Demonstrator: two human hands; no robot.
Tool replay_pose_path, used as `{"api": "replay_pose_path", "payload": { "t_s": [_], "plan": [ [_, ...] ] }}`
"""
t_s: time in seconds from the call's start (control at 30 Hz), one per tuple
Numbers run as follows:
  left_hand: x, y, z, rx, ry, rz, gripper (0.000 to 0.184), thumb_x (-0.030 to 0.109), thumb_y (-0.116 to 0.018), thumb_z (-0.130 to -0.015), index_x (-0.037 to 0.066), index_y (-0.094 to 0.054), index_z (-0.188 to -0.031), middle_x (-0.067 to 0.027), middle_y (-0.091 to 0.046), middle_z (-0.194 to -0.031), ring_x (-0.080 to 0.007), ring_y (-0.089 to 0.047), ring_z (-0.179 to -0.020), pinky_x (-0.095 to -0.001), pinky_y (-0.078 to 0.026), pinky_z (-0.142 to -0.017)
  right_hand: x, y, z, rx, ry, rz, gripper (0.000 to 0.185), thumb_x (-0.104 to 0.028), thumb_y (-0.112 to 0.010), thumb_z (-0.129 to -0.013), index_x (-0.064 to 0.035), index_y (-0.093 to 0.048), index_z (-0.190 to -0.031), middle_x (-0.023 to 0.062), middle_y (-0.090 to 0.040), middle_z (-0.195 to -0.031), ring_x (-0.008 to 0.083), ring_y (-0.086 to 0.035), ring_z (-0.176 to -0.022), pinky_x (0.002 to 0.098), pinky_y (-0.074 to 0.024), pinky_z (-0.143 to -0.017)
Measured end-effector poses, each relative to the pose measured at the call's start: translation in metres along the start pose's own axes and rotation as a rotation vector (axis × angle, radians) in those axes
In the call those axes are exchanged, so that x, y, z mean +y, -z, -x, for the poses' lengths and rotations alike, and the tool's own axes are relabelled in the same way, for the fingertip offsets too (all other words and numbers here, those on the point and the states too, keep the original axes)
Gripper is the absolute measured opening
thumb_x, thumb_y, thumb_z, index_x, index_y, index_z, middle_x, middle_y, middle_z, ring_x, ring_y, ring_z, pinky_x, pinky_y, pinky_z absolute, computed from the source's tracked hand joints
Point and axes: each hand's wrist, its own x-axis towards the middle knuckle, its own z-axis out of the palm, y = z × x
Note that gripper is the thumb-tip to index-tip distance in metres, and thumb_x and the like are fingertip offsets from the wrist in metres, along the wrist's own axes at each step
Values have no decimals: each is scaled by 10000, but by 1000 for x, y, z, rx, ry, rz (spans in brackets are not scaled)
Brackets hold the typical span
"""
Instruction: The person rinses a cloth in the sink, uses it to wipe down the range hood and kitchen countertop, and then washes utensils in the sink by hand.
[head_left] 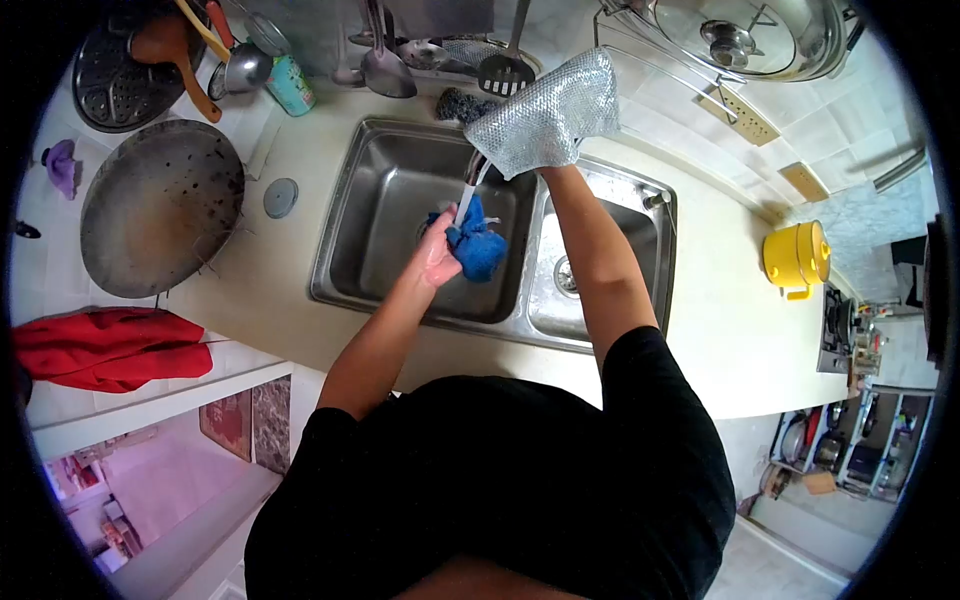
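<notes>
Double sink (pixel 375 220) is spanning frame centre; silvery sheet (pixel 550 110), upper centre, is hiding the right hand, grip indeterminable. Blue cloth (pixel 481 254) is hanging roughly lengthwise up-down over the left basin, immediately right of the nearer left hand (pixel 437 257), which is holding it.

Bright — fisheye edges, black corners.

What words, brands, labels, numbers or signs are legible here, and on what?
None legible.
Teal can: surface markings, too small and blurred to read.
Dark red panel, lower left: pale marks, can't tell if they are lettering.
Yellow pot: no text I can make out.
</notes>
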Motion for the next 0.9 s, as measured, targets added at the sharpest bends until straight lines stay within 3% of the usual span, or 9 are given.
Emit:
{"api": "replay_pose_path", "payload": {
  "t_s": [0.07,0.13,0.17,0.27,0.37,0.5,0.57,0.77,0.9],
  "plan": [
    [-4,8,-4,65,-3,33,335,343,-446,-889,62,-546,-1042,-112,-589,-1013,-268,-559,-952,-442,-431,-879,13,3,14,-8,63,173,444,-184,-557,-818,-19,-433,-1212,113,-495,-1208,248,-521,-1032,361,-432,-848],
    [-9,27,-15,89,-37,64,365,385,-418,-898,67,-556,-1011,-109,-599,-998,-267,-563,-946,-450,-436,-867,41,26,37,-29,345,1323,469,-236,-509,-865,-3,-389,-1255,121,-423,-1287,271,-405,-1169,341,-342,-956],
    [-11,31,-18,118,-46,98,359,383,-410,-900,72,-557,-1003,-104,-602,-990,-262,-565,-939,-448,-437,-862,34,2,79,-15,-70,1276,529,-291,-550,-838,5,-398,-1249,150,-401,-1306,258,-421,-1156,343,-338,-950],
    [-14,37,-20,150,-60,97,311,348,-394,-905,98,-567,-974,-79,-611,-965,-231,-576,-897,-422,-442,-851,107,12,162,179,-342,686,410,-248,-593,-812,15,-527,-1120,152,-590,-1046,258,-555,-957,327,-428,-818],
    [-22,55,-22,176,-97,-152,259,333,-418,-888,132,-577,-928,-27,-620,-899,-172,-587,-806,-373,-457,-815,144,54,162,111,-248,458,253,-172,-583,-818,22,-577,-981,105,-629,-838,236,-590,-807,317,-459,-705],
    [-29,67,-25,323,26,55,407,475,-472,-814,107,-572,-958,-56,-610,-911,-215,-590,-814,-437,-447,-825,117,-2,175,188,332,1253,145,-125,-552,-808,-7,-552,-890,184,-592,-821,335,-587,-734,366,-465,-675],
    [-28,74,-25,230,-63,80,441,467,-498,-812,72,-557,-998,-69,-599,-914,-223,-587,-812,-429,-456,-808,117,-40,209,7,219,1520,188,-197,-525,-819,-37,-516,-916,193,-557,-888,371,-568,-766,433,-466,-656],
    [-41,122,-59,-112,-211,187,277,378,-453,-889,125,-547,-947,1,-558,-782,-168,-550,-708,-312,-485,-664,114,-23,194,-426,658,1617,214,-306,-498,-822,-107,-572,-799,99,-599,-710,298,-599,-638,395,-473,-521],
    [-29,80,-61,249,-135,125,338,353,-423,-897,53,-565,-963,-58,-605,-868,-215,-570,-827,-345,-464,-785,121,0,139,24,86,1703,334,-371,-425,-853,-89,-603,-832,174,-618,-763,351,-602,-698,456,-475,-605]
  ]
}}
